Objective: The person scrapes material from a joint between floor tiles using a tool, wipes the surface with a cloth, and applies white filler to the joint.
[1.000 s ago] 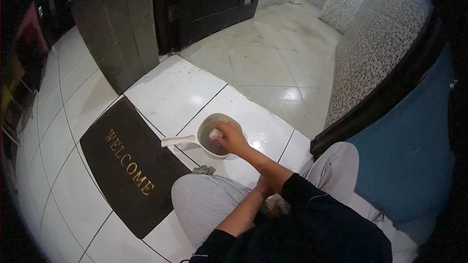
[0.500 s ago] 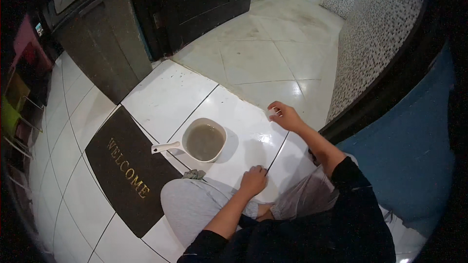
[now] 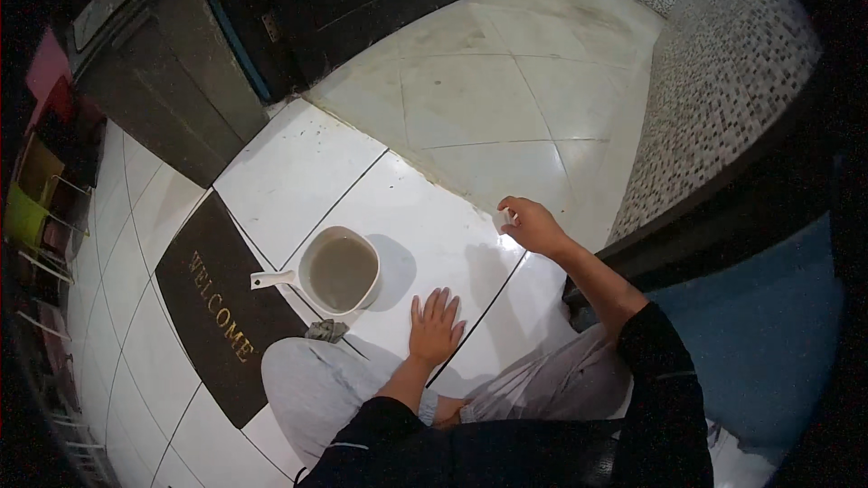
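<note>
My left hand [image 3: 435,328] lies flat on the white floor tile with its fingers spread, holding nothing. To its upper left stands a white dipper [image 3: 370,294] filled with cloudy grey water, its handle pointing left over the mat. A crumpled grey-green cloth [image 3: 326,331] rests on the floor between the dipper and my left knee. Farther right, my right hand [image 3: 537,228] hovers near the seam of the two floors. Its thumb and fingers are bent into a pinch; something small and whitish seems to be between them, too small to name.
A dark doormat [image 3: 212,307] with gold lettering lies left of the dipper. Behind it stands a tall grey bin [image 3: 172,81] beside a dark door [image 3: 371,0]. Beige floor [image 3: 479,99] stretches beyond the seam, and a mosaic-tiled wall [image 3: 714,99] rises at right.
My left hand has uncurled and spread flat on the tile, a little farther left. My right hand keeps its pinch near the seam. The view has shifted slightly.
</note>
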Motion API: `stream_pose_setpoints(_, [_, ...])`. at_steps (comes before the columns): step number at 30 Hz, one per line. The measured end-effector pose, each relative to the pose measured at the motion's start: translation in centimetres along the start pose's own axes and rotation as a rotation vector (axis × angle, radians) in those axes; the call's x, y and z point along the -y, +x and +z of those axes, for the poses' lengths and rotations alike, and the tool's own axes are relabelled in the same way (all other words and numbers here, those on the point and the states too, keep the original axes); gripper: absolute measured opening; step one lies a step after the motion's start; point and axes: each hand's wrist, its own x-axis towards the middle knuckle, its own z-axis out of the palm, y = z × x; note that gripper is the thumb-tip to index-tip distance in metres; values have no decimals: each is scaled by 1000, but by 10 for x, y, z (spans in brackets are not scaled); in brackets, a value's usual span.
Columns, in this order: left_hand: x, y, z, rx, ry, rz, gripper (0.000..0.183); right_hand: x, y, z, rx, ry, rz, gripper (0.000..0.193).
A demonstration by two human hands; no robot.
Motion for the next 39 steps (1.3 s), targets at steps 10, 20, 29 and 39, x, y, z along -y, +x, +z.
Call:
stream_pose_setpoints(10, [-2, 6, -1, 50, -99, -80, 42, -47, 18, 60, 43, -191, 62, 30])
stream_pose_setpoints(20, [-1, 7, -1, 44, -129, -100, 38, -37, 58, 83, -97, -227, 4, 26])
stream_pose_setpoints(29, [6, 6, -1, 38, -79, -98, 38, -52, 39, 83, -126, -180, -17, 30])
stream_pose_setpoints(39, [-5, 11, -1, 85, -71, -94, 41, -49, 64, 80, -190, -149, -2, 29])
